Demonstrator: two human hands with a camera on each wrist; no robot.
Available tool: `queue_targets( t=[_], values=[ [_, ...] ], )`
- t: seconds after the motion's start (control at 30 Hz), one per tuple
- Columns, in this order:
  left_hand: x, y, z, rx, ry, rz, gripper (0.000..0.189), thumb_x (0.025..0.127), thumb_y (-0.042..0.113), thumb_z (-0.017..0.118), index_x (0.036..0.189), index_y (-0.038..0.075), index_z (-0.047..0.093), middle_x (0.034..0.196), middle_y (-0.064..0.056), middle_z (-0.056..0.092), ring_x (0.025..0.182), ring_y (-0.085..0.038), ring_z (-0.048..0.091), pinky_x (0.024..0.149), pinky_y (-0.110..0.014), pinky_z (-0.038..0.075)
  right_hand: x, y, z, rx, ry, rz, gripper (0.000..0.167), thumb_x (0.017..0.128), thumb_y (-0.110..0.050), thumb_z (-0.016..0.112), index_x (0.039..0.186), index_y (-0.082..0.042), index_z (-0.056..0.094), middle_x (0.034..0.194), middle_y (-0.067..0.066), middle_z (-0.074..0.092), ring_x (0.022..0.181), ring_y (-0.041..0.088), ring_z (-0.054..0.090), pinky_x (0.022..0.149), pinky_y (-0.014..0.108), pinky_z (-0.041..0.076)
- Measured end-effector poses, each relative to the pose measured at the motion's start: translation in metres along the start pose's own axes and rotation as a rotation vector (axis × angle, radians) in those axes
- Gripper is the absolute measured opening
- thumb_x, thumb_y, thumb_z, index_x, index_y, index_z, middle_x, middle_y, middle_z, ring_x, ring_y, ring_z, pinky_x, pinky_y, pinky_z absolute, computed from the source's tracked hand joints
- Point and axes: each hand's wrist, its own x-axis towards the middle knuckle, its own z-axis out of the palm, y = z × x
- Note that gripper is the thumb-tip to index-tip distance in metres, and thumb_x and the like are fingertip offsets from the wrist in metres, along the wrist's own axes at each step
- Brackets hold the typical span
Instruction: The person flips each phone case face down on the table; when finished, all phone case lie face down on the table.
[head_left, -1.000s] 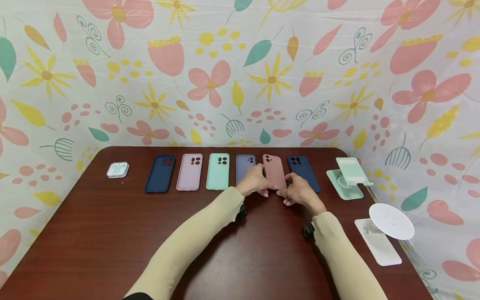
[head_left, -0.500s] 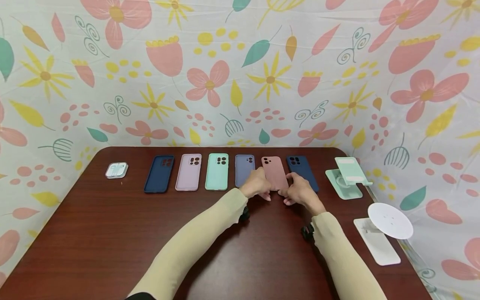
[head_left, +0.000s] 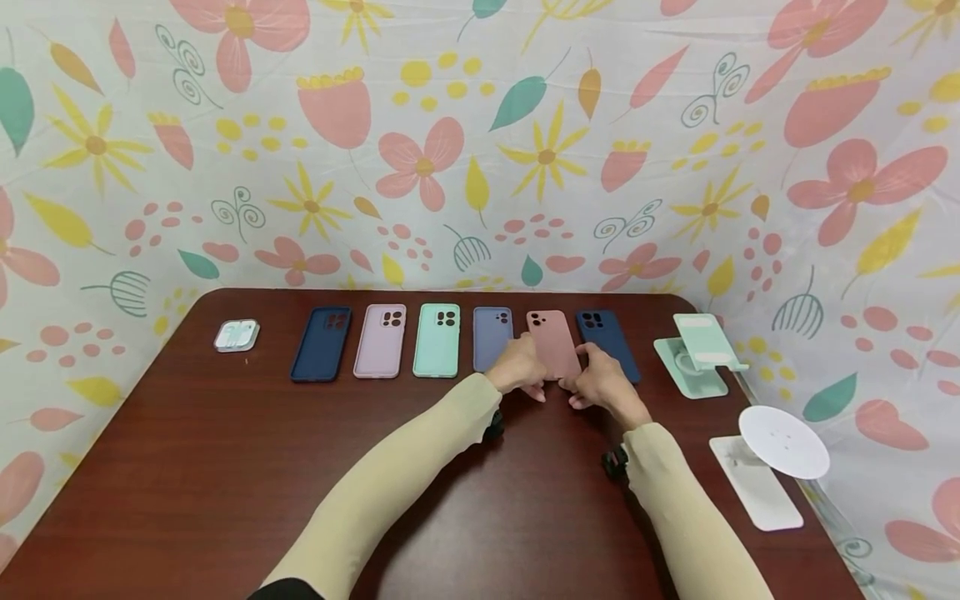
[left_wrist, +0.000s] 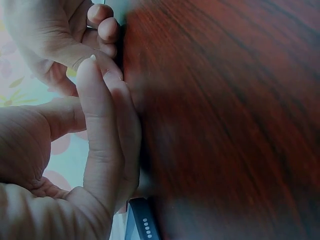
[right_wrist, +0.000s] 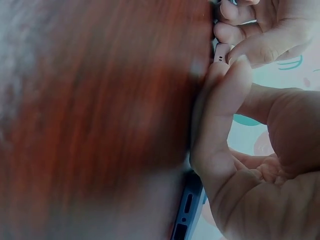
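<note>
A pink phone case [head_left: 553, 343] lies in the row at the back of the table, camera cutouts at its far end. My left hand [head_left: 519, 364] grips its left side near the close end. With thumb and fingers, my right hand [head_left: 597, 377] holds its near right corner. In the right wrist view, a bit of the pink case's edge [right_wrist: 220, 53] shows between the hands. The left wrist view has my left hand [left_wrist: 102, 135] close to the right one; the case is hidden there. Flanking it are a blue-violet phone case [head_left: 492, 329] and a dark blue phone case [head_left: 606, 337].
Further left lie a mint case [head_left: 436, 342], a lilac case [head_left: 379, 343], a navy case [head_left: 321, 346] and boxed earphones [head_left: 237, 335]. A mint phone stand [head_left: 697, 350] and a white stand [head_left: 783, 442] occupy the right edge. Flowered cloth hangs behind the table [head_left: 225, 467].
The pink case has shifted slightly right and towards me. My left hand has moved a little right along with it. The right hand has stayed nearly in place.
</note>
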Motion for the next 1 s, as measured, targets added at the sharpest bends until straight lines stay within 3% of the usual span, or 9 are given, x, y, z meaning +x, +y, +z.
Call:
queue_targets(
  t=[0.1, 0.23, 0.43, 0.57, 0.73, 0.87, 0.9, 0.97, 1.0],
  values=[
    [0.000, -0.001, 0.000, 0.005, 0.005, 0.000, 0.069, 0.098, 0.002, 0.075, 0.156, -0.009, 0.040, 0.062, -0.007, 0.060, 0.042, -0.013, 0.063, 0.063, -0.036, 0.069, 0.000, 0.000, 0.000, 0.005, 0.001, 0.008, 0.080, 0.100, -0.004, 0.075, 0.167, 0.000, 0.031, 0.108, 0.031, 0.069, 0.058, 0.012, 0.073, 0.061, 0.031, 0.068],
    [-0.003, -0.002, -0.002, -0.016, -0.003, 0.007, 0.068, 0.099, 0.003, 0.074, 0.156, -0.010, 0.039, 0.065, -0.008, 0.062, 0.043, -0.013, 0.064, 0.065, -0.037, 0.070, -0.001, -0.001, 0.000, 0.014, -0.001, 0.011, 0.081, 0.101, -0.005, 0.074, 0.168, 0.000, 0.028, 0.119, 0.034, 0.065, 0.058, 0.011, 0.074, 0.062, 0.031, 0.068],
    [-0.013, -0.003, -0.011, -0.055, -0.021, 0.027, 0.085, 0.100, 0.007, 0.074, 0.169, -0.003, 0.025, 0.074, -0.009, 0.065, 0.045, -0.013, 0.065, 0.072, -0.041, 0.071, -0.007, -0.004, -0.002, -0.028, 0.031, -0.004, 0.085, 0.102, -0.009, 0.074, 0.169, 0.000, 0.023, 0.083, 0.018, 0.072, 0.055, 0.012, 0.071, 0.059, 0.029, 0.066],
    [-0.020, -0.002, -0.024, -0.050, -0.027, 0.038, 0.089, 0.101, 0.010, 0.076, 0.172, 0.003, 0.024, 0.086, -0.014, 0.072, 0.047, -0.013, 0.067, 0.073, -0.040, 0.071, -0.014, -0.008, 0.000, -0.027, 0.065, -0.062, 0.084, 0.103, -0.013, 0.073, 0.170, -0.001, 0.023, 0.077, 0.011, 0.070, 0.056, 0.013, 0.070, 0.059, 0.030, 0.066],
    [-0.029, -0.004, -0.042, -0.017, -0.027, 0.039, 0.090, 0.101, 0.011, 0.076, 0.173, 0.006, 0.023, 0.103, -0.025, 0.077, 0.049, -0.013, 0.068, 0.070, -0.032, 0.069, -0.023, -0.015, 0.009, -0.006, 0.056, -0.151, 0.084, 0.104, -0.018, 0.074, 0.170, -0.003, 0.023, 0.089, 0.023, 0.074, 0.058, 0.014, 0.071, 0.062, 0.033, 0.067],
    [-0.037, -0.009, -0.057, 0.015, -0.008, 0.052, 0.092, 0.099, 0.011, 0.078, 0.173, 0.005, 0.023, 0.103, -0.027, 0.078, 0.049, -0.014, 0.069, 0.069, -0.032, 0.069, -0.026, -0.021, 0.018, -0.006, 0.050, -0.213, 0.085, 0.104, -0.020, 0.075, 0.170, -0.003, 0.025, 0.135, 0.034, 0.070, 0.057, 0.015, 0.072, 0.061, 0.035, 0.067],
    [-0.039, -0.010, -0.061, 0.028, -0.002, 0.056, 0.093, 0.098, 0.011, 0.078, 0.173, 0.005, 0.023, 0.100, -0.025, 0.078, 0.049, -0.014, 0.069, 0.069, -0.032, 0.069, -0.026, -0.024, 0.020, -0.004, 0.048, -0.225, 0.085, 0.104, -0.020, 0.076, 0.170, -0.003, 0.025, 0.140, 0.035, 0.068, 0.057, 0.015, 0.072, 0.061, 0.035, 0.067],
    [-0.041, -0.014, -0.069, 0.043, 0.003, 0.057, 0.095, 0.097, 0.010, 0.078, 0.174, 0.004, 0.022, 0.089, -0.021, 0.077, 0.048, -0.014, 0.069, 0.072, -0.035, 0.070, -0.026, -0.027, 0.024, -0.010, 0.043, -0.240, 0.086, 0.103, -0.022, 0.077, 0.170, -0.004, 0.026, 0.136, 0.033, 0.071, 0.056, 0.016, 0.072, 0.061, 0.034, 0.067],
    [-0.042, -0.016, -0.072, 0.051, -0.001, 0.055, 0.097, 0.097, 0.010, 0.078, 0.174, 0.003, 0.020, 0.084, -0.018, 0.075, 0.048, -0.014, 0.069, 0.074, -0.038, 0.071, -0.026, -0.029, 0.026, -0.015, 0.039, -0.246, 0.087, 0.103, -0.023, 0.078, 0.170, -0.004, 0.026, 0.123, 0.031, 0.077, 0.056, 0.016, 0.072, 0.061, 0.034, 0.066]
  ],
)
